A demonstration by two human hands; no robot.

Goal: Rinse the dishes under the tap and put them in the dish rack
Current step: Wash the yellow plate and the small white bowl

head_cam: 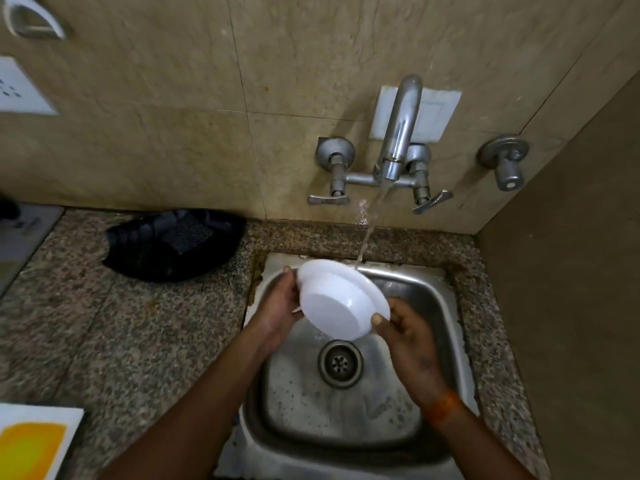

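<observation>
Centre frame, over the steel sink (429, 292): my left hand (277, 306) and right hand (405, 327) grip clamped on the white bowl (336, 303), underside toward me. Tap (398, 133) stream strikes its far rim.

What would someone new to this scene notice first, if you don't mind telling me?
A white bowl held tilted over the steel sink, bottom toward the camera, gripped by the left hand and right hand at opposite rims. Water runs from the wall tap onto the bowl's far edge. A black rack sits on the granite counter to the left.
</observation>
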